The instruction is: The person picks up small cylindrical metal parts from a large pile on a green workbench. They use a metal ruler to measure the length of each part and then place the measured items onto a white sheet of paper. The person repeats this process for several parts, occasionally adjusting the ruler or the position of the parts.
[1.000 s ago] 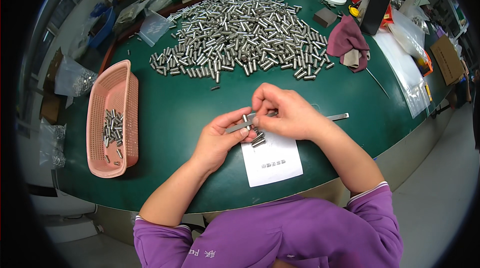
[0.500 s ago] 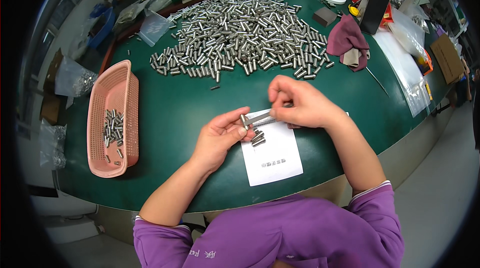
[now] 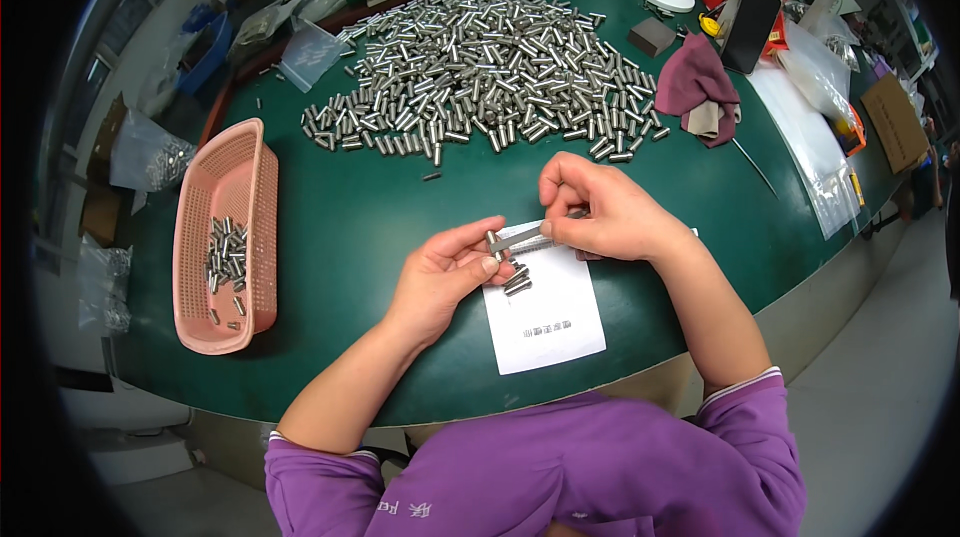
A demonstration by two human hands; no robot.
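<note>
Between the thumb and fingers of my left hand (image 3: 440,277) is a short shiny metal pin (image 3: 493,241), held roughly upright. My right hand (image 3: 612,209) pinches a flat, narrow grey metal strip (image 3: 520,237), perhaps a small file, whose left end meets the pin. Both hands are closed above a white sheet of paper (image 3: 550,342) with print on it. Several loose metal pins (image 3: 517,285) lie on the paper, just below my left fingertips. The right end of the strip is hidden by my right fingers.
A big heap of metal pins (image 3: 480,67) covers the far middle of the green table (image 3: 340,227). At left stands a pink basket (image 3: 264,237) with some pins. Far right are a maroon cloth (image 3: 695,77), a thin rod (image 3: 755,167), a phone (image 3: 752,29) and plastic bags (image 3: 815,162).
</note>
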